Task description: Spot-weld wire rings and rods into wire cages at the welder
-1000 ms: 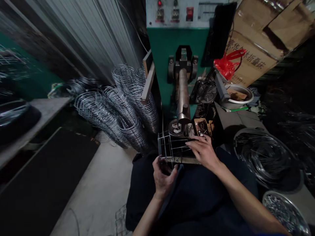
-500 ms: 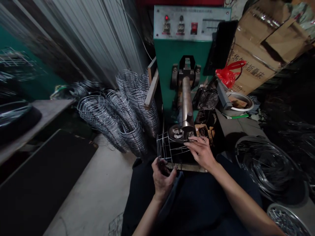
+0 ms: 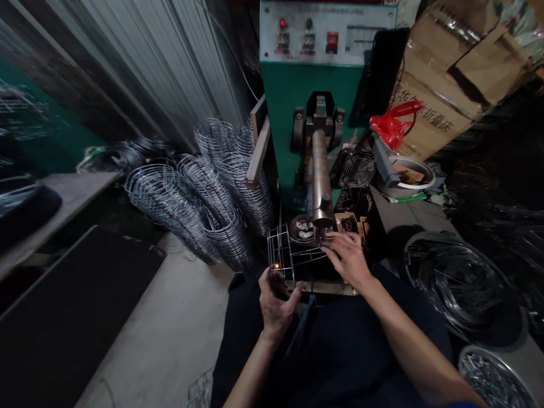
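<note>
A small wire cage frame (image 3: 293,254) lies on its side under the metal arm (image 3: 322,175) of a green welding machine (image 3: 312,85). My left hand (image 3: 275,300) is closed around the cage's near left rim. A tiny orange spark glows on the wire just above that hand. My right hand (image 3: 347,258) pinches the cage's right end, fingers curled on the wires beside the arm's tip.
Stacks of finished wire cages (image 3: 199,192) lean on the floor to the left. A basin of coiled wire (image 3: 457,283) sits at right, a bowl of small metal pieces (image 3: 495,379) at bottom right. A small fan (image 3: 359,169), red bag (image 3: 393,127) and cardboard box (image 3: 459,73) stand behind.
Both hands shifted the cage slightly up and left toward the machine arm. A spark now shows on the wire near my left hand.
</note>
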Available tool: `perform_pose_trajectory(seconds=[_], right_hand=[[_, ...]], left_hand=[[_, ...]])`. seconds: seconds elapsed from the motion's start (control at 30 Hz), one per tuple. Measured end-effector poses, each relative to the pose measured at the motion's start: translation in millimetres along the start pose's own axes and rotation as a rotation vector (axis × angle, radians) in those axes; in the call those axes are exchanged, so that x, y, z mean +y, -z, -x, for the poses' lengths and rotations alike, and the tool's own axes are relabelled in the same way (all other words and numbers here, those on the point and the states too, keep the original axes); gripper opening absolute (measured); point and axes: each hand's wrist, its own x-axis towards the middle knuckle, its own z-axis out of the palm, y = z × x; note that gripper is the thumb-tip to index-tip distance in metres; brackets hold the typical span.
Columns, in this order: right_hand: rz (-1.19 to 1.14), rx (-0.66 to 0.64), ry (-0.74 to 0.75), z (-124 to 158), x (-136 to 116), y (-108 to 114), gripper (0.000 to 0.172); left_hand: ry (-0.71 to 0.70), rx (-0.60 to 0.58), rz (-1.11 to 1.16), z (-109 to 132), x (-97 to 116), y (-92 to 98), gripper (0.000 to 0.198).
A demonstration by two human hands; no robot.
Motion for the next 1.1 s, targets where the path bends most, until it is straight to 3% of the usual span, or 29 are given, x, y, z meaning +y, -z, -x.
perform_pose_trajectory(seconds=[0.17,0.47,0.63,0.8,0.9,1.0,1.1], right_hand=[[-0.067,0.071,-0.038,-7.7,3.6,6.9,0.014],[-0.064,0.112,-0.041,-12.5,11.6,-4.7,0.014],[-0.097,0.088,-0.068,-12.5,7.3,10.7,0.014],[-0.012,0.129,-0.304,24.6,9.8,53.5,0.026],[0.117,-0.03,-0.479,58.2,32.5,71.7,0.043],[0.181,-0.212,-0.554,87.9,59.0,76.3,0.057],[0.225,-0.303,-0.565,111.8,81.0,73.3,0.057]], left_hand=[[0.025,-0.023,-0.002,-12.1,2.0,1.6,0.074],[-0.003,-0.061,0.023,-32.7,-2.6,-1.9,0.069],[-0.033,-0.056,-0.02,-31.7,3.0,2.4,0.068],[-0.116,-0.025,-0.202,-38.4,18.2,56.5,0.075],[-0.173,-0.122,-0.221,-40.7,19.9,82.4,0.083],[-0.158,-0.112,-0.15,-42.9,17.9,82.7,0.084],[-0.175,-0.162,-0.08,-46.1,21.4,76.9,0.081]])
